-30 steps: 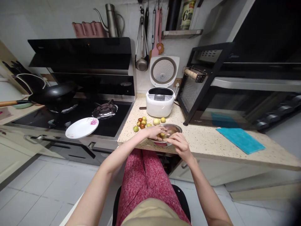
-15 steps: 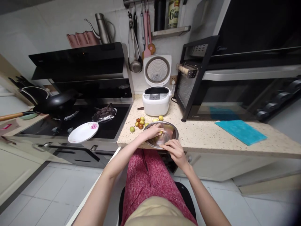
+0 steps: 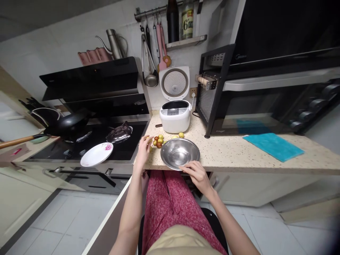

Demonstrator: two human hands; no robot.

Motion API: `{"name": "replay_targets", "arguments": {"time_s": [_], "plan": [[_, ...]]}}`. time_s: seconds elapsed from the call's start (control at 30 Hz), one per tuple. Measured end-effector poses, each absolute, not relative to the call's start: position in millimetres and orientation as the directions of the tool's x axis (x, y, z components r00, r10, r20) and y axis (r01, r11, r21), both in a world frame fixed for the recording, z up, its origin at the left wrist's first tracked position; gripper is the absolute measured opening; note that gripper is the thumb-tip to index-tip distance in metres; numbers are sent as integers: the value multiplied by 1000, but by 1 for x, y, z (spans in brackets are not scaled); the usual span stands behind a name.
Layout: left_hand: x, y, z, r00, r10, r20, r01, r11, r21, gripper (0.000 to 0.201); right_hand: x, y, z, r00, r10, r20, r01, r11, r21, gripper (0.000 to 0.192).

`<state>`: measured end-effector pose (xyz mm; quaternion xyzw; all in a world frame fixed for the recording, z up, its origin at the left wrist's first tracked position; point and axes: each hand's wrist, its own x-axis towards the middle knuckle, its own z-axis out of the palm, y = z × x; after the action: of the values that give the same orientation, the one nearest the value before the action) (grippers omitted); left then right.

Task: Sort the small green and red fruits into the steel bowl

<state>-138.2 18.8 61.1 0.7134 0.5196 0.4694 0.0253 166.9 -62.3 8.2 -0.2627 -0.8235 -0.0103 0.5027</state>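
Note:
My right hand (image 3: 196, 174) pinches the near rim of a shiny metal bowl (image 3: 176, 156) standing at the counter's front edge; no fruit shows inside it. To the left of the bowl, my left hand (image 3: 144, 150) is over the counter with its fingers curled round a small yellowish jujube, mostly hidden by the fingers. Just right of those fingers lies a small cluster of brown and yellow-green jujubes (image 3: 159, 145). A yellow jujube (image 3: 181, 135) sits behind the bowl, near another pale one.
An open white rice cooker (image 3: 175, 122) stands behind the bowl. At right are a teal cloth (image 3: 275, 147) and an oven (image 3: 255, 113) in a black rack. On the left, a white floral plate (image 3: 95, 156) overhangs the hob's front edge, near a wok (image 3: 70, 124). A drawer or panel edge extends below the counter.
My left hand has come out of the bowl and moved left to the jujubes. My right hand stays on the rim. The bowl's inside is now in plain sight.

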Motion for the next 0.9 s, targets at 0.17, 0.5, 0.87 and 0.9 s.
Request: {"name": "replay_targets", "arguments": {"time_s": [0.17, 0.5, 0.87, 0.9], "plan": [[-164, 7, 17, -163, 792, 589, 811, -233, 537, 30, 163, -64, 7, -326, 426, 844, 458, 852, -253, 39], [-152, 17, 2, -151, 802, 578, 801, -243, 547, 36, 161, -71, 11, -296, 487, 822, 464, 825, -321, 29], [-139, 1, 1, -216, 720, 660, 842, -205, 499, 58, 188, -28, 39, -77, 577, 813, 545, 707, -450, 23], [-138, -3, 0, -216, 715, 665, 841, -210, 499, 60, 187, -30, 39, -88, 575, 814, 549, 709, -442, 23]]}}
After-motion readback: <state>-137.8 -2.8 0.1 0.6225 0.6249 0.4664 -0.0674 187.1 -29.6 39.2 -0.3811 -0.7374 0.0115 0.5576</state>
